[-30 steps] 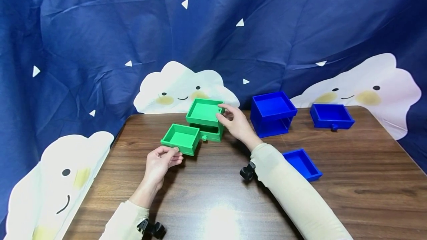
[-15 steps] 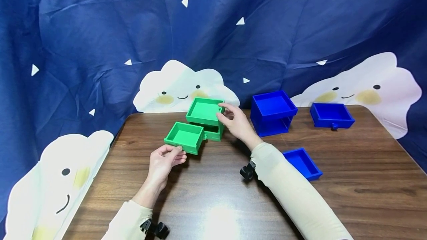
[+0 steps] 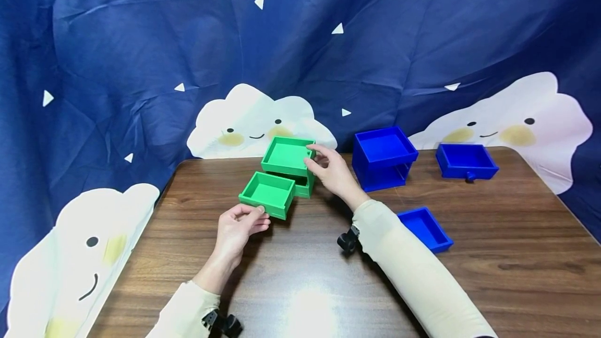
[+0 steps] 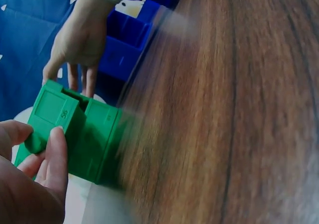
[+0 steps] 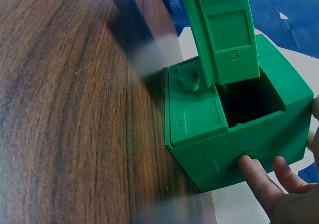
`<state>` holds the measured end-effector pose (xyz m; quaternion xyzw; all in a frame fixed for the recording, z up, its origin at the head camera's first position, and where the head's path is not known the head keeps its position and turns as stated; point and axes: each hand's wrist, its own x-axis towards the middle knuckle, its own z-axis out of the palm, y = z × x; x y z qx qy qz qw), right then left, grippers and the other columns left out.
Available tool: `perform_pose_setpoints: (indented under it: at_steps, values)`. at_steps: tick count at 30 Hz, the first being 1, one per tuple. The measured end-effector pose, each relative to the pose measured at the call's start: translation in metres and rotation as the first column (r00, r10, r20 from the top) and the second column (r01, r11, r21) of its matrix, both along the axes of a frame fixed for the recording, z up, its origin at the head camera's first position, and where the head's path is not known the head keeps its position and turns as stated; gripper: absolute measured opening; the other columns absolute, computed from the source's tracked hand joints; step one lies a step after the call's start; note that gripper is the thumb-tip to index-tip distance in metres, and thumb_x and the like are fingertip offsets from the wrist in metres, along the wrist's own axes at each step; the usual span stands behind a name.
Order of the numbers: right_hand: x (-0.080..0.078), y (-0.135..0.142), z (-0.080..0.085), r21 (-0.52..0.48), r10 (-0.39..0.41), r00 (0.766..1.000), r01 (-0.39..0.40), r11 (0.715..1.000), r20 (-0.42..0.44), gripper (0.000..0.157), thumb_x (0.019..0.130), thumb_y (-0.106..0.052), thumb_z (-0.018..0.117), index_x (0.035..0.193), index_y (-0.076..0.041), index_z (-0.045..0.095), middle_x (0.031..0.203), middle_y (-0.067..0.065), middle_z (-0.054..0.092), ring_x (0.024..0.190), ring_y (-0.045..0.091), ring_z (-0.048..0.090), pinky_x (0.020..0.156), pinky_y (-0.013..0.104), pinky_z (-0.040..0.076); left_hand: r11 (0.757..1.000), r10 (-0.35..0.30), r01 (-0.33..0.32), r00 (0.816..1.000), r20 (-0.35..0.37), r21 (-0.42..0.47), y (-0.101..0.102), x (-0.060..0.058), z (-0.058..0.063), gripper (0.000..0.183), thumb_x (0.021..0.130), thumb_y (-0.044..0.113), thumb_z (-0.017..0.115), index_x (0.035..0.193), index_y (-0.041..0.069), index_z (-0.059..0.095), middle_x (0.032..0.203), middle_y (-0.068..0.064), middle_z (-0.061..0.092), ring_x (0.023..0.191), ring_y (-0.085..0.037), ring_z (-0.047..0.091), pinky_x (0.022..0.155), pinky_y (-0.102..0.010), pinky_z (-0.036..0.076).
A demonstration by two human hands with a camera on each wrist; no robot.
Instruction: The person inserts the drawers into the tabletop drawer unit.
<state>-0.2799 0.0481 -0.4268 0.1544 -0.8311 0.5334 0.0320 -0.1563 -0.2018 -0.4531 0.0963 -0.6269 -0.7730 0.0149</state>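
Note:
In the head view my left hand [image 3: 237, 228] holds a small green drawer [image 3: 267, 192], its open top facing up. Thumb and fingers pinch the drawer's round knob [image 4: 36, 142] in the left wrist view. The drawer's inner end overlaps the upper opening [image 5: 249, 102] of a green two-drawer cabinet [image 3: 287, 154] and looks slanted to it. My right hand [image 3: 335, 173] grips the cabinet's right side, with fingertips [image 5: 246, 162] on the side wall and others at the top edge. A lower green drawer with a knob [image 5: 188, 80] sits inside the cabinet.
A blue cabinet [image 3: 385, 158] with open slots stands right of the green one. One blue drawer [image 3: 467, 160] lies at the back right; another blue drawer [image 3: 426, 229] lies nearer, partly behind my right sleeve. A blue curtain [image 3: 300, 40] hangs behind the wooden table [image 3: 516, 254].
My left hand has moved right with the green drawer, bringing it in front of the cabinet's opening and over the lower knob. The right hand and cabinet have stayed put.

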Motion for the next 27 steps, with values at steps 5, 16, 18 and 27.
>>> perform_pose_setpoints:
  at_steps: [5,16,18,27]
  values:
    - [0.000,0.000,-0.001,-0.003,-0.004,1.000,0.004,1.000,0.002,0.047,0.108,-0.026,0.068,0.151,-0.009,0.061,0.131,0.023,0.067,0.116,0.040,0.068,0.103,0.054,0.058,1.000,-0.003,0.003,1.000,0.002,0.008,0.005,0.000,-0.001,0.010,0.098,-0.005,0.071,0.091,0.000,0.067,0.079,-0.016,0.080,0.069,-0.019,0.079,0.069,-0.032,0.069]
    - [0.001,0.001,0.000,-0.006,0.002,1.000,-0.002,1.000,0.005,0.047,0.108,-0.027,0.068,0.151,-0.010,0.062,0.130,0.023,0.067,0.115,0.040,0.067,0.103,0.055,0.057,1.000,-0.008,0.008,1.000,-0.008,0.024,0.016,0.000,-0.001,0.010,0.097,-0.005,0.072,0.090,0.001,0.068,0.078,-0.014,0.080,0.069,-0.019,0.079,0.070,-0.032,0.069]
    - [0.001,0.001,0.000,-0.007,0.001,1.000,-0.001,1.000,0.002,0.047,0.108,-0.027,0.068,0.151,-0.010,0.062,0.129,0.023,0.067,0.115,0.039,0.067,0.103,0.055,0.057,1.000,-0.009,0.010,1.000,-0.012,0.027,0.018,0.001,-0.001,0.010,0.097,-0.005,0.072,0.090,0.000,0.068,0.077,-0.013,0.080,0.069,-0.018,0.079,0.070,-0.032,0.069]
    - [0.000,0.000,0.000,-0.020,0.002,1.000,-0.002,1.000,-0.006,0.046,0.108,-0.027,0.068,0.151,-0.011,0.063,0.129,0.023,0.067,0.114,0.039,0.068,0.102,0.054,0.057,0.999,-0.009,0.010,1.000,-0.022,0.041,0.024,-0.001,-0.002,0.009,0.098,-0.005,0.072,0.091,0.000,0.068,0.081,-0.018,0.080,0.070,-0.019,0.080,0.071,-0.033,0.069]
